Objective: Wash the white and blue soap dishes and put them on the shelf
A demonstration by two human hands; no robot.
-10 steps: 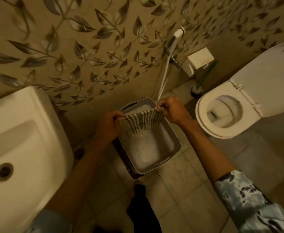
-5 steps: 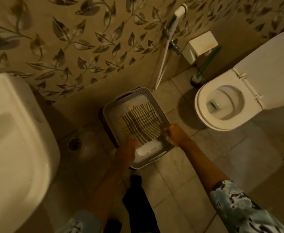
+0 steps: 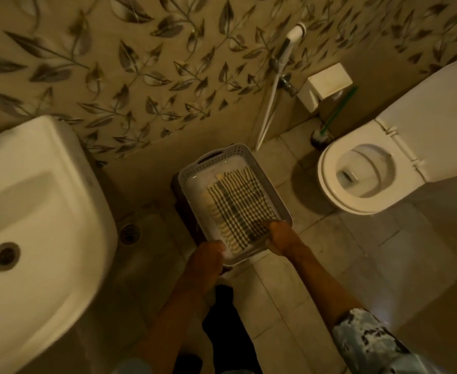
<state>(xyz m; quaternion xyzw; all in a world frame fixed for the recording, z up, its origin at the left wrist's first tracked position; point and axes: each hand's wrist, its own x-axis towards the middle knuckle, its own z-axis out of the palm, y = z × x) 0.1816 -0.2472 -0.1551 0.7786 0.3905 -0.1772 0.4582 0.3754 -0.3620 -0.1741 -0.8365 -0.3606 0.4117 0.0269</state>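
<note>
No soap dish shows in the head view. A grey perforated basket [image 3: 195, 168] stands on the floor by the wall, on something dark. A checked cloth [image 3: 238, 206] lies spread flat inside it. My left hand [image 3: 205, 263] is at the basket's near left corner, its fingers at the cloth's near edge. At the near right corner my right hand [image 3: 281, 236] pinches the cloth's other near corner. The backs of both hands face the camera, so the fingertips are mostly hidden.
A white sink [image 3: 33, 211] fills the left side, with a floor drain [image 3: 130, 233] below it. An open white toilet [image 3: 357, 174] stands at the right, with a green-handled brush [image 3: 327, 128], a white paper holder [image 3: 324, 85] and a spray hose [image 3: 295, 33] on the leaf-patterned wall.
The cloth was held stretched above the basket; both hands drew toward me and lowered it, so it now lies flat inside. The view tilted down slightly.
</note>
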